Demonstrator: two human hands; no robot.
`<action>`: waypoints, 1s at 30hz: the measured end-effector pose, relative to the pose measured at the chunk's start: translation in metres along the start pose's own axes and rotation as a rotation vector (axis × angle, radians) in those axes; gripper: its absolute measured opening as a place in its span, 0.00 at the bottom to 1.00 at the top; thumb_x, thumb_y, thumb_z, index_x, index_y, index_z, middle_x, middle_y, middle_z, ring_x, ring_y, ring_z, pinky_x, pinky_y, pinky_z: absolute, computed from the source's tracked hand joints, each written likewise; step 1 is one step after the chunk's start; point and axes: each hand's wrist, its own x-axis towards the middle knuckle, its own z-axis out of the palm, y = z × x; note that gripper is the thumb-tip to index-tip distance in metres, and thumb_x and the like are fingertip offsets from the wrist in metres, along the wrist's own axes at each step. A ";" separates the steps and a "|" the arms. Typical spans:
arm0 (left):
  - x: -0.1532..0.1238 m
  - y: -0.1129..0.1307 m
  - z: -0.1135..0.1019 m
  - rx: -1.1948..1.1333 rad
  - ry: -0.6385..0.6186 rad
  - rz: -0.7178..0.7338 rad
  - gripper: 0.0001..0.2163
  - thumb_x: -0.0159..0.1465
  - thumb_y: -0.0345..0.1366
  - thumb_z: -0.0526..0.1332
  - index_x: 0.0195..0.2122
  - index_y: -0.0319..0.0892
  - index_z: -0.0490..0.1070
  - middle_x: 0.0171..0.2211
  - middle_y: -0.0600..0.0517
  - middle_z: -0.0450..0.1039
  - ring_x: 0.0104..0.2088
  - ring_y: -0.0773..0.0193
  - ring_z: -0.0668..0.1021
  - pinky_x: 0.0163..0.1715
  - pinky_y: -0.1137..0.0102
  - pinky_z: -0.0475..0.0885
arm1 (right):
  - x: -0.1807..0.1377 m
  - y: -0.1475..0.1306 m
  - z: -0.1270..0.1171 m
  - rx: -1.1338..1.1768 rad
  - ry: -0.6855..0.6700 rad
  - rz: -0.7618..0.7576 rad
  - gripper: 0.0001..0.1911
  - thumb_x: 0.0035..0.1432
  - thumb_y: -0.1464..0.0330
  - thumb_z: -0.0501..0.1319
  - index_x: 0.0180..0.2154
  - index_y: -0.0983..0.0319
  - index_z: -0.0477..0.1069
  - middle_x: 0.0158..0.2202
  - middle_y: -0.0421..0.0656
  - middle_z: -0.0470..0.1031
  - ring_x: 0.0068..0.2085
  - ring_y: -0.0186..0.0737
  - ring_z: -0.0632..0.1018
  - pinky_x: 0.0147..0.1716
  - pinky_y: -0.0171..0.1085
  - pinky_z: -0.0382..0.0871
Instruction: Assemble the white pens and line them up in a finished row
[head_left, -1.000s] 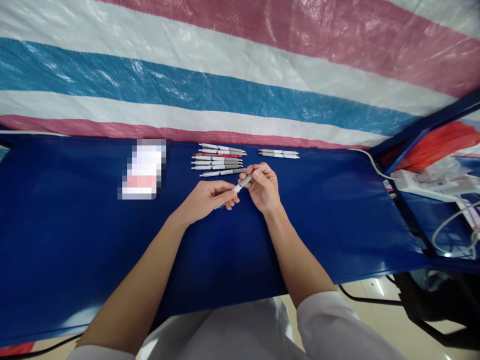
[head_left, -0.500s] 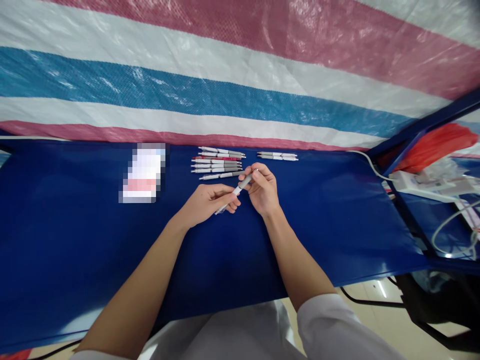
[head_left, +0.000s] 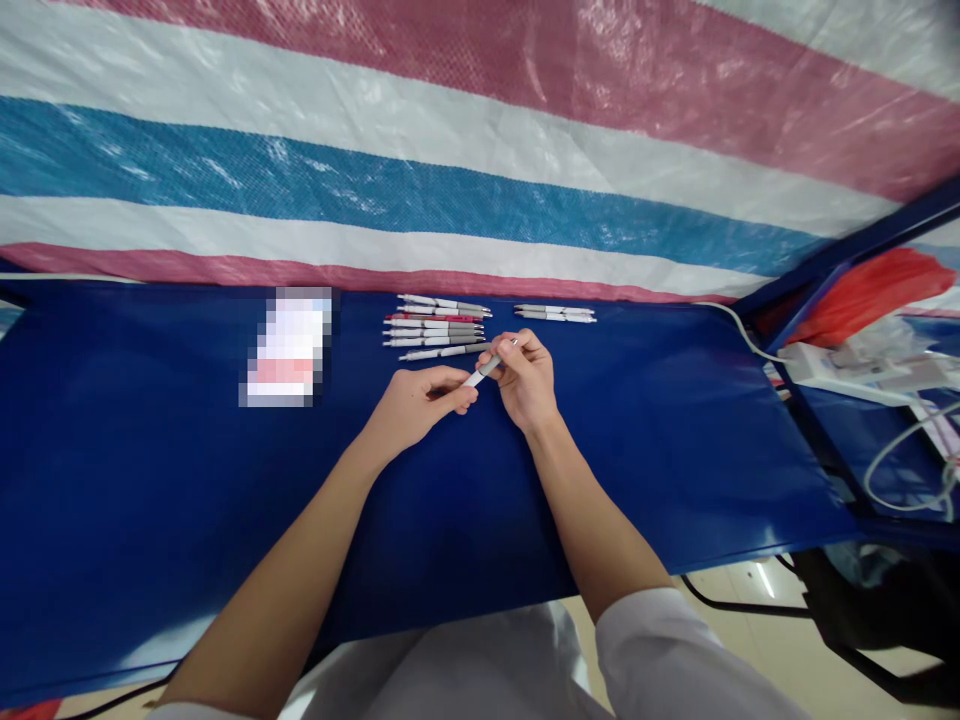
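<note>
A white pen with a grey grip is held slantwise above the table, its grey end up and to the right. My left hand is closed around its lower white part, and the fingers hide the clicker end. Thumb and fingers of my right hand pinch the grey grip near the metal tip. Just beyond my hands lies a group of several pens, mostly white and grey, one with red. Farther right, a smaller group of white pens rests near the back edge.
The table has a blue cover. A blurred-out flat object lies at the left. A striped plastic sheet hangs behind. At the right are a blue frame post, a red bag, white cables and a white power strip.
My left hand has closed further over the pen's lower end, which stuck out below the fingers before and is now covered. My right hand keeps its pinch almost unmoved.
</note>
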 end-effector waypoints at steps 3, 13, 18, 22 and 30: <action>0.001 -0.003 0.003 0.137 0.092 0.056 0.12 0.62 0.45 0.64 0.39 0.43 0.80 0.27 0.54 0.79 0.30 0.63 0.80 0.36 0.70 0.75 | 0.001 0.001 0.001 0.004 0.021 -0.024 0.14 0.46 0.64 0.73 0.27 0.58 0.68 0.25 0.32 0.76 0.28 0.32 0.81 0.30 0.33 0.79; -0.002 0.006 -0.003 -0.296 -0.138 -0.116 0.13 0.61 0.45 0.66 0.37 0.39 0.79 0.32 0.48 0.82 0.31 0.60 0.83 0.36 0.66 0.80 | -0.002 -0.002 -0.004 0.062 -0.064 0.031 0.13 0.45 0.62 0.72 0.34 0.56 0.75 0.32 0.35 0.81 0.34 0.36 0.83 0.34 0.36 0.81; -0.005 0.009 -0.005 -0.372 -0.227 -0.194 0.13 0.61 0.46 0.67 0.36 0.39 0.79 0.32 0.46 0.82 0.30 0.59 0.83 0.36 0.65 0.80 | -0.004 -0.001 -0.004 0.063 -0.084 0.051 0.13 0.45 0.63 0.72 0.34 0.56 0.75 0.31 0.36 0.82 0.33 0.37 0.83 0.34 0.37 0.81; -0.004 0.010 -0.004 -0.354 -0.210 -0.191 0.14 0.60 0.46 0.67 0.37 0.39 0.79 0.31 0.46 0.82 0.30 0.58 0.83 0.35 0.64 0.80 | -0.004 0.000 -0.005 0.045 -0.061 0.054 0.13 0.44 0.62 0.73 0.33 0.56 0.75 0.30 0.36 0.81 0.32 0.38 0.83 0.32 0.37 0.81; -0.001 0.001 0.004 0.013 0.056 0.006 0.11 0.61 0.44 0.65 0.36 0.42 0.80 0.28 0.52 0.80 0.31 0.62 0.81 0.37 0.70 0.75 | 0.001 0.001 -0.006 0.047 -0.001 0.019 0.12 0.44 0.63 0.74 0.30 0.57 0.74 0.28 0.34 0.79 0.32 0.35 0.83 0.31 0.33 0.81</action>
